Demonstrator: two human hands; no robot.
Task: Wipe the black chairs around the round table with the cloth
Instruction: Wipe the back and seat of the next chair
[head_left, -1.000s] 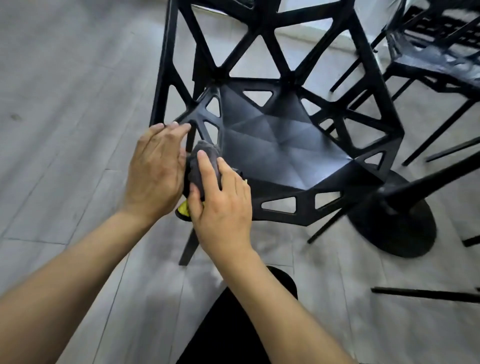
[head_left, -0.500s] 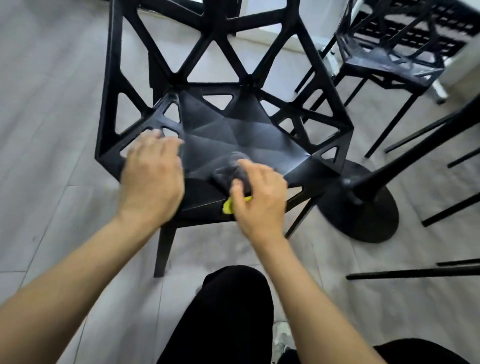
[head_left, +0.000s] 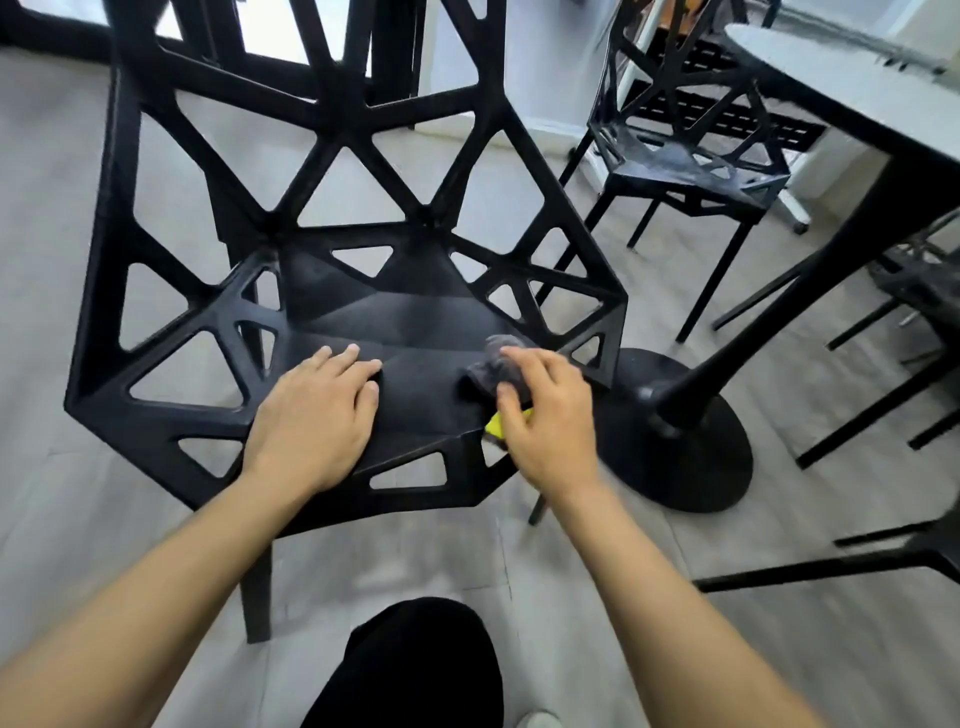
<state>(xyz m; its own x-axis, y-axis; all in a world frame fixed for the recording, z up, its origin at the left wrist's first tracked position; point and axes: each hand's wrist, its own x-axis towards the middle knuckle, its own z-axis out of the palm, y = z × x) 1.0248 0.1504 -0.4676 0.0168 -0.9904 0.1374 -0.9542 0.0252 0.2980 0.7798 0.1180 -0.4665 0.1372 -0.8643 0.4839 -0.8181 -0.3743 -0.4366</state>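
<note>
Since half a second ago the right hand (head_left: 545, 410) has slid its bunched dark grey cloth with a yellow corner (head_left: 493, 366) from mid-seat toward the seat's front-right corner, gripping it with curled fingers. One black plastic chair with triangular cut-outs (head_left: 332, 244) carries both hands; the left hand (head_left: 317, 415) lies flat, fingers straight, near the front edge. A second black chair (head_left: 691, 156) stands beyond, beside one round grey table (head_left: 857, 98) on a black pedestal base (head_left: 691, 457).
</note>
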